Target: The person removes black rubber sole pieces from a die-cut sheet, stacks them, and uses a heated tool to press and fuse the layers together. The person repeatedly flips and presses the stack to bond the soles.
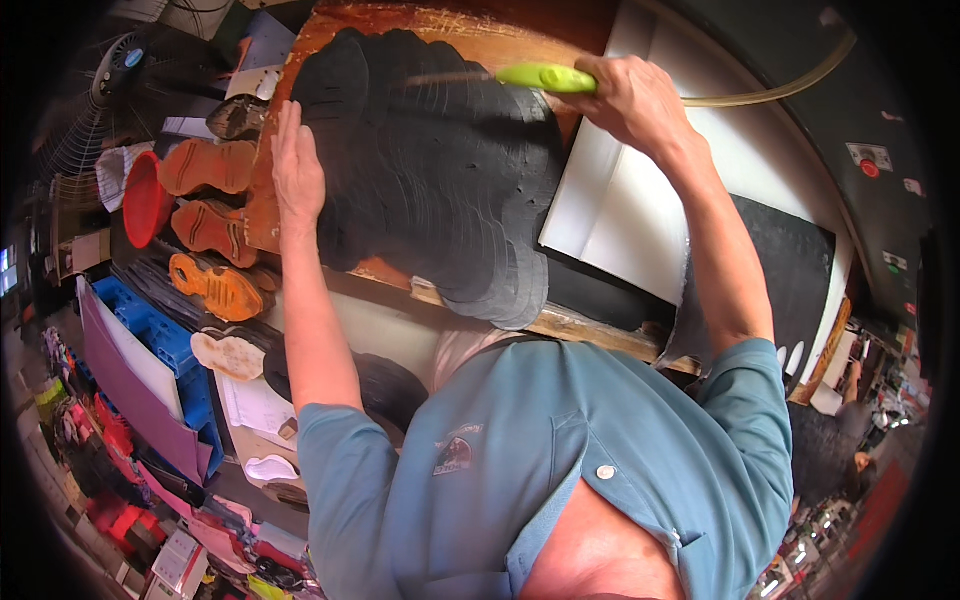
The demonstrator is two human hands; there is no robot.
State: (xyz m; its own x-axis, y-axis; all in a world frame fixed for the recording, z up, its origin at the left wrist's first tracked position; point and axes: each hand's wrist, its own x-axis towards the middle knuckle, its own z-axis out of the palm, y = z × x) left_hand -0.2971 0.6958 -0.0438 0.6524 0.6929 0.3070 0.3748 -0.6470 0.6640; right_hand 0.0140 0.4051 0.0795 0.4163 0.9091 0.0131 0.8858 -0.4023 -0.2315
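Note:
A fanned-out row of many overlapping black sole-shaped pieces (440, 180) lies on a worn wooden board (470, 30). My left hand (296, 165) rests flat on the left edge of the row, fingers together and pointing away from me. My right hand (635, 95) is closed around the bright green handle of a brush (545, 77), whose thin tip reaches left over the far end of the black pieces. A pale hose (780, 90) curves away behind that hand.
Orange shoe soles (210, 230) and a red bowl (143, 200) lie left of the board. White sheets (640, 210) and a black sheet (790, 270) lie to the right. A fan (100, 100) stands far left; a blue crate (165, 335) and purple panel sit below.

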